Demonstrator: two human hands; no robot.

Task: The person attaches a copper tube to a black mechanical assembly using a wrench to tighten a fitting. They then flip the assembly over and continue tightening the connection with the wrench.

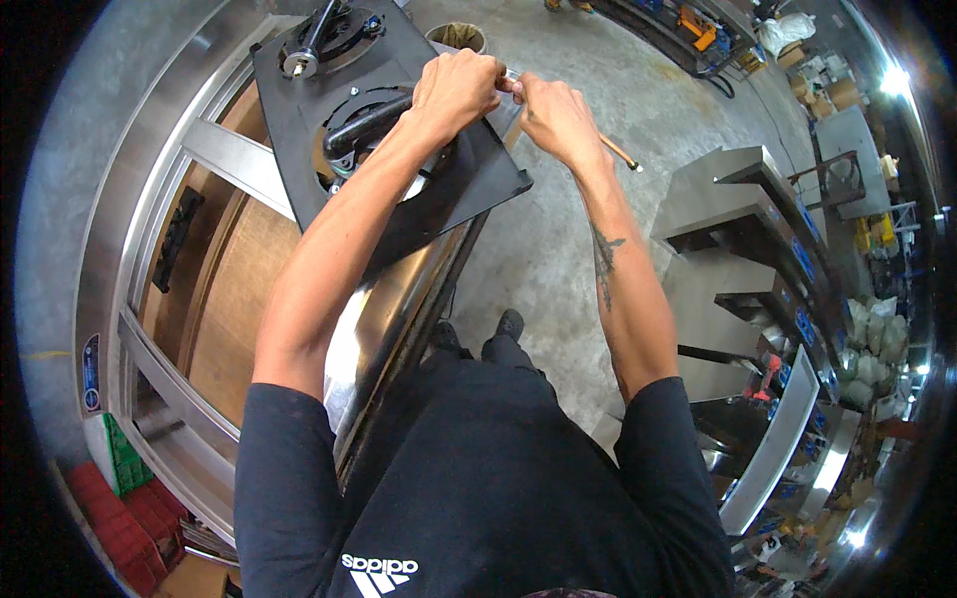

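My left hand (pixel 459 92) is closed above the far right part of a black metal plate (pixel 469 204). Close beside it, my right hand (pixel 558 118) is also closed, and the fingertips of both meet around something small that they mostly hide. Past my right wrist sticks out a thin brownish rod or tube (pixel 620 152) with a pale tip; its other end is hidden behind the hand. On the plate, under my left forearm, lies a round burner assembly (pixel 349 140) with a black pipe. A second burner assembly (pixel 304 62) with a metal disc sits farther away.
The plate rests on a stainless steel frame (pixel 234 159) over a brown wooden panel (pixel 234 309). A round bin (pixel 459 38) stands beyond. To the right are stacked steel panels (pixel 743 214) and a red tool (pixel 766 377). Red crates (pixel 125 513) lie at lower left.
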